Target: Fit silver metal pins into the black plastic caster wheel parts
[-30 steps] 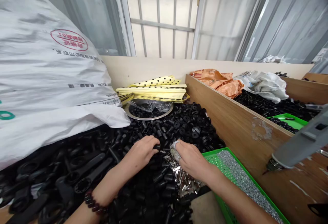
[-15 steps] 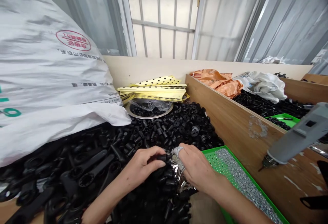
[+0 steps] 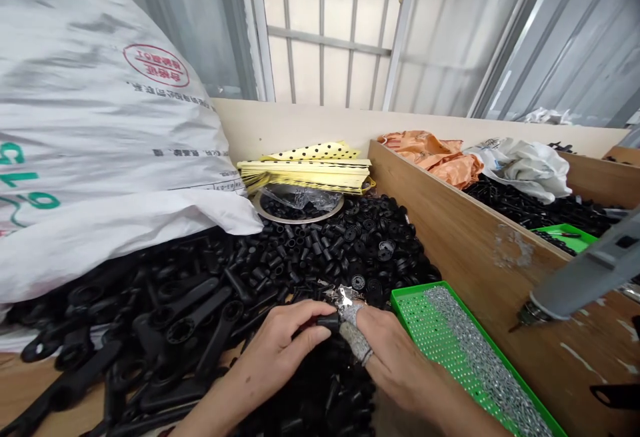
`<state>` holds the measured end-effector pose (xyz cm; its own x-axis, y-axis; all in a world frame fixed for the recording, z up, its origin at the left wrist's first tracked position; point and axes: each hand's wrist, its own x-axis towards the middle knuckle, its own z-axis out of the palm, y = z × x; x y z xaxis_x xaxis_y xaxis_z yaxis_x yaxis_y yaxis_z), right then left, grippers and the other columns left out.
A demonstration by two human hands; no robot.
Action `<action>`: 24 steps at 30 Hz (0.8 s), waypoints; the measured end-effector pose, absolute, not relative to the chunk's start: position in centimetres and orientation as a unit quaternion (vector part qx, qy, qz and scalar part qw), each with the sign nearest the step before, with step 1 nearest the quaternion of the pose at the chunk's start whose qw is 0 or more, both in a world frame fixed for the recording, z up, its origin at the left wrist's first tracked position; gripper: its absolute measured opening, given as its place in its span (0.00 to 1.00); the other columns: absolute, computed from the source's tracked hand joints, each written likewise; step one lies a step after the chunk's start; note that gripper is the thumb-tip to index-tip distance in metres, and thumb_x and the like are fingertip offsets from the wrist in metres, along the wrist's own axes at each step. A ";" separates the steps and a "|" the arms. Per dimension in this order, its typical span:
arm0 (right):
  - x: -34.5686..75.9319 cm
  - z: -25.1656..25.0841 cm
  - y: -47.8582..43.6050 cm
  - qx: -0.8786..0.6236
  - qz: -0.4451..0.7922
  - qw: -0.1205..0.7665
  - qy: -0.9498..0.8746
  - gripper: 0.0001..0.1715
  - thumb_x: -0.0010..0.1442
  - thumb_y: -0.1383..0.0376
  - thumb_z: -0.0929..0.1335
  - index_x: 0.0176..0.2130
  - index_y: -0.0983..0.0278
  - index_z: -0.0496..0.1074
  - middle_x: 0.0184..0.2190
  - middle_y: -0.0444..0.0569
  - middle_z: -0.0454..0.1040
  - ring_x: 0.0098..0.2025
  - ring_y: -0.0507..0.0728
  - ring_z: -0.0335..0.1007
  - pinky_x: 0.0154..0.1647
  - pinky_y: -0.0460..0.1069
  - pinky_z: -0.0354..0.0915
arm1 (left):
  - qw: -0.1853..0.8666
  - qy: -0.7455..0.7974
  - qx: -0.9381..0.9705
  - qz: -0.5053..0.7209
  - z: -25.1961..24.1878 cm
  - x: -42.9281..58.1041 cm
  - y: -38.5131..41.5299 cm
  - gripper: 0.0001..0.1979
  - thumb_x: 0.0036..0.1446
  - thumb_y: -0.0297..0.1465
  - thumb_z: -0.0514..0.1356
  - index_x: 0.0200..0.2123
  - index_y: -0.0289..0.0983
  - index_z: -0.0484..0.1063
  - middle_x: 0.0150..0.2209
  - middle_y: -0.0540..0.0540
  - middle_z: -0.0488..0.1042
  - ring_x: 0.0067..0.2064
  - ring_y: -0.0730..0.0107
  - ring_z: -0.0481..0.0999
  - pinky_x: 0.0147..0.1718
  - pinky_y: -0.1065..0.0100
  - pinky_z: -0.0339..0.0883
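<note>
My left hand (image 3: 293, 337) pinches a short black plastic sleeve (image 3: 327, 321) between thumb and forefinger, just above a heap of similar black parts. My right hand (image 3: 383, 343), with grey tape wrapped round its fingers, is closed against the sleeve's right end. At its fingertips shows a small shiny metal clip (image 3: 345, 295), which it seems to grip; the fingertips are partly hidden. To the right of this hand lies a green perforated tray (image 3: 417, 327) holding many small silvery pieces (image 3: 480, 350).
Black crank-like arms (image 3: 185, 330) heap at left, under a large white sack (image 3: 125, 137). Behind the black parts are a metal bowl (image 3: 300, 219) and yellow dotted sheets (image 3: 310, 173). A wooden divider (image 3: 470, 250) runs along the right, with a grey power screwdriver (image 3: 575, 283) beside it.
Both hands have come slightly lower and stay together at the black sleeve. A shiny metal clip now shows above the right fingertips. The whole view has shifted a little.
</note>
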<state>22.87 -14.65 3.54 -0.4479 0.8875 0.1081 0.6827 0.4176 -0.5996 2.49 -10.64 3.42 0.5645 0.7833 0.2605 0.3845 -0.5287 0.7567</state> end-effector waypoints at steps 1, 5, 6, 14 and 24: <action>22.9 3.4 -14.7 -0.491 0.256 0.211 -0.806 0.15 0.51 0.78 0.56 0.35 0.62 0.60 0.37 0.48 0.67 0.41 0.57 0.62 0.43 0.50 0.58 | 0.316 0.344 0.829 0.309 3.3 2.5 -10.8 0.10 0.60 0.27 0.55 0.43 0.41 0.73 0.39 0.51 0.79 0.40 0.67 0.76 0.43 0.70 0.65; 22.9 3.1 -14.7 -0.505 0.312 0.234 -0.770 0.10 0.58 0.75 0.56 0.32 0.62 0.61 0.33 0.45 0.67 0.36 0.55 0.62 0.38 0.48 0.57 | 0.261 0.283 0.859 0.339 2.8 2.6 -11.3 0.11 0.62 0.24 0.55 0.46 0.41 0.70 0.39 0.50 0.77 0.40 0.70 0.75 0.40 0.74 0.66; 22.8 2.9 -14.7 -0.499 0.328 0.247 -0.763 0.10 0.59 0.73 0.56 0.31 0.62 0.61 0.32 0.45 0.67 0.35 0.55 0.62 0.37 0.48 0.57 | 0.240 0.268 0.865 0.348 2.6 2.7 -11.3 0.11 0.62 0.24 0.54 0.46 0.40 0.69 0.39 0.49 0.76 0.39 0.70 0.75 0.40 0.73 0.67; 22.4 1.8 -15.3 -0.506 0.384 0.272 -0.723 0.11 0.63 0.69 0.56 0.31 0.61 0.62 0.34 0.44 0.69 0.39 0.55 0.65 0.40 0.48 0.60 | 0.130 0.245 0.883 0.379 1.0 2.7 -12.3 0.11 0.63 0.25 0.53 0.48 0.36 0.67 0.36 0.43 0.76 0.35 0.64 0.75 0.35 0.68 0.70; 23.4 1.5 -16.7 -0.480 0.308 0.204 -0.796 0.27 0.58 0.73 0.59 0.56 0.58 0.59 0.59 0.51 0.60 0.61 0.60 0.54 0.61 0.54 0.53 | 0.271 0.366 0.814 0.361 1.9 2.3 -13.1 0.08 0.60 0.30 0.57 0.41 0.43 0.74 0.35 0.52 0.81 0.36 0.68 0.80 0.35 0.74 0.71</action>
